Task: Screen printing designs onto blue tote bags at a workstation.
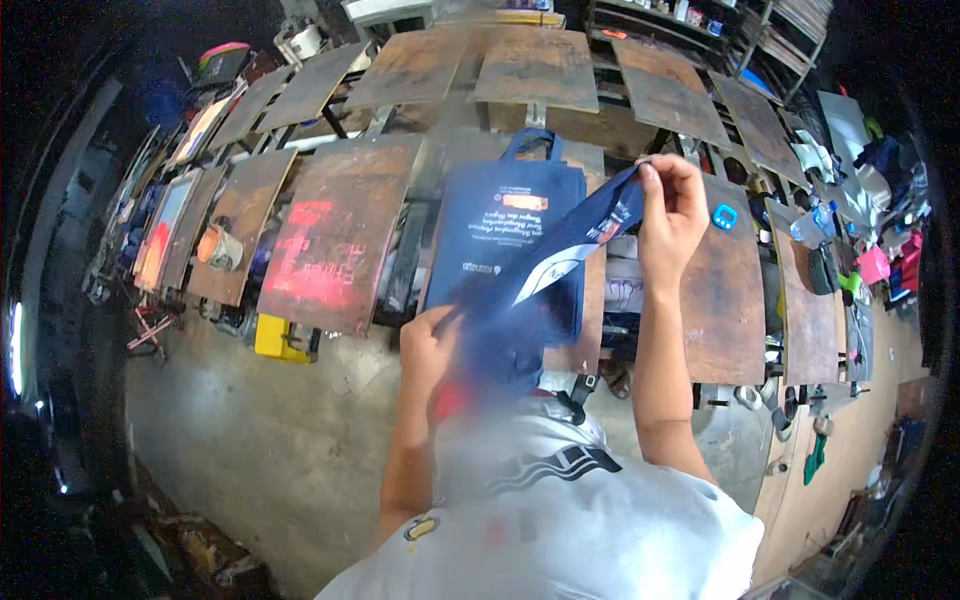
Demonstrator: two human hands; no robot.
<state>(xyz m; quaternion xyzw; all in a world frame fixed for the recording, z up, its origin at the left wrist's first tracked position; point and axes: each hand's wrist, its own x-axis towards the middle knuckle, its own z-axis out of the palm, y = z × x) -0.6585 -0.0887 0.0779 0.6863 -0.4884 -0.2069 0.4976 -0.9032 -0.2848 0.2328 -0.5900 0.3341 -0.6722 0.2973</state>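
Note:
Between my hands stretches a dark blue cloth bag [541,247] with white print, held at a slant and folded narrow. My right hand [672,205], raised higher, pinches its upper right end between thumb and fingers. At the lower left end, my left hand [428,343] has its fingers closed on the cloth. Beneath lies another dark blue bag [466,208] with pale printing, flat on a brown board [575,362], its handle loop pointing away from me. A blurred vertical streak hides part of both bags' left side.
Rows of stained boards stand around, one [335,225] marked with red paint. A small blue timer [725,217] rests on the right board. To the left are a paint-smeared bucket [220,247] and a yellow container [282,339]. A shelf [690,20] stands at the back.

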